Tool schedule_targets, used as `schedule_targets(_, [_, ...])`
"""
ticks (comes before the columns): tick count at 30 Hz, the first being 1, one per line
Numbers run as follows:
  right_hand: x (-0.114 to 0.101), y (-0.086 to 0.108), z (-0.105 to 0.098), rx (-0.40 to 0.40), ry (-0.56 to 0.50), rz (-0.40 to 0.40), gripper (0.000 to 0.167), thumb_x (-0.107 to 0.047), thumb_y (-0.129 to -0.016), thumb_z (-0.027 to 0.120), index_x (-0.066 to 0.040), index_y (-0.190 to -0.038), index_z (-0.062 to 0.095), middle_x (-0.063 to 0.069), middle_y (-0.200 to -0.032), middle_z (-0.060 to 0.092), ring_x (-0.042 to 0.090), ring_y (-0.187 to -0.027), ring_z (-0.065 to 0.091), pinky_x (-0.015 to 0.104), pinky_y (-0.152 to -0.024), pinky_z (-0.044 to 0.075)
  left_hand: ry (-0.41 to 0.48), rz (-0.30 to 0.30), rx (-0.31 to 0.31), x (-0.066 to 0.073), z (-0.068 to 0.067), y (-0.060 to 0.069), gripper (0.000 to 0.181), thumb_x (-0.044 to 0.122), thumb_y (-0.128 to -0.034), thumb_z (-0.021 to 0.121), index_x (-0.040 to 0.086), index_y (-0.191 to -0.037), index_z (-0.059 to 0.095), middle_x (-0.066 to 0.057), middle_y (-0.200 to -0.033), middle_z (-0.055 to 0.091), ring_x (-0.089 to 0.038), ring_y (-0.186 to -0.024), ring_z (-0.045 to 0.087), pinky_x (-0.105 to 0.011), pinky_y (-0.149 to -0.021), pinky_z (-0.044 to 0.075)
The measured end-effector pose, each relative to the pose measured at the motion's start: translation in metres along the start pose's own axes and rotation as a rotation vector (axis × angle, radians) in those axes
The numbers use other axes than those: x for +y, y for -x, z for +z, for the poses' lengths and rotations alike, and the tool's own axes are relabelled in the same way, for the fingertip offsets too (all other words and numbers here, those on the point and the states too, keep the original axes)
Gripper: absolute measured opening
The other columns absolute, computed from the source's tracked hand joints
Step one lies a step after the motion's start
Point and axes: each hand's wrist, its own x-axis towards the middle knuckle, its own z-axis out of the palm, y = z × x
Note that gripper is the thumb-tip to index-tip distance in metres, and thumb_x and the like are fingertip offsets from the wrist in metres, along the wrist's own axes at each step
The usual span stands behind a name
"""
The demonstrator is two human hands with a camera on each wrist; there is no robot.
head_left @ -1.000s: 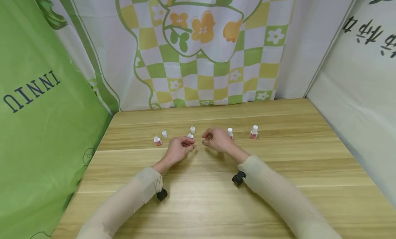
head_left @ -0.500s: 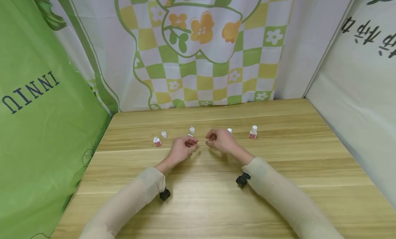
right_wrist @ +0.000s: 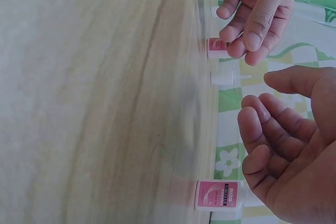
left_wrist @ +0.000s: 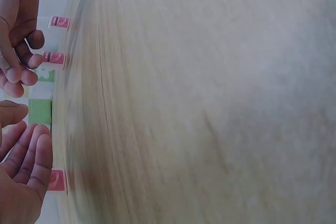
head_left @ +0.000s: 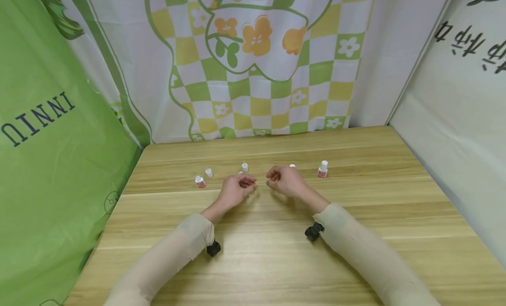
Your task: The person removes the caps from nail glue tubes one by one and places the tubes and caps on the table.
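Observation:
My left hand (head_left: 236, 188) hovers over the table, fingers loosely bent, holding nothing. Facing it across a small gap, my right hand (head_left: 287, 182) is likewise loosely curled around nothing. Behind the left hand, a small white bottle (right_wrist: 217, 47) with a pink label is mostly hidden in the head view. Another such bottle (right_wrist: 218, 195) stands beside the right hand, and only its white cap (head_left: 292, 165) peeks out in the head view. A loose white cap (head_left: 245, 167) with a thin tip pointing up stands just beyond the left hand.
To the left are an uncapped pink-labelled bottle (head_left: 200, 182) and a loose white cap (head_left: 209, 173). At the right stands a capped bottle (head_left: 322, 169). The wooden table (head_left: 253, 253) meets a patterned curtain (head_left: 261, 103) at its back edge.
Both hands have shifted slightly right and a little toward me, staying apart. They now cover more of the two middle bottles in the head view. The bottles and caps stay put.

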Motion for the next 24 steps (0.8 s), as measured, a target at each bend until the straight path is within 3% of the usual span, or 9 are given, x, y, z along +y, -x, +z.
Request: schedule_targets(24, [0.007, 0.015, -0.005, -0.016, -0.017, 0.002, 0.017, -0.020, -0.089, 0.072, -0.008, -0.101, 0.072, 0.004, -0.090, 0.072, 0.015, -0.082, 0.064, 0.033, -0.076, 0.051, 0.049, 0.010, 0.012, 0.004, 0.009, -0.001, 0.021, 0.013, -0.0900, 0.075, 0.002, -0.107, 0.074, -0.008, -0.096, 0.077, -0.017, -0.082, 0.072, -0.023, -0.072, 0.058])
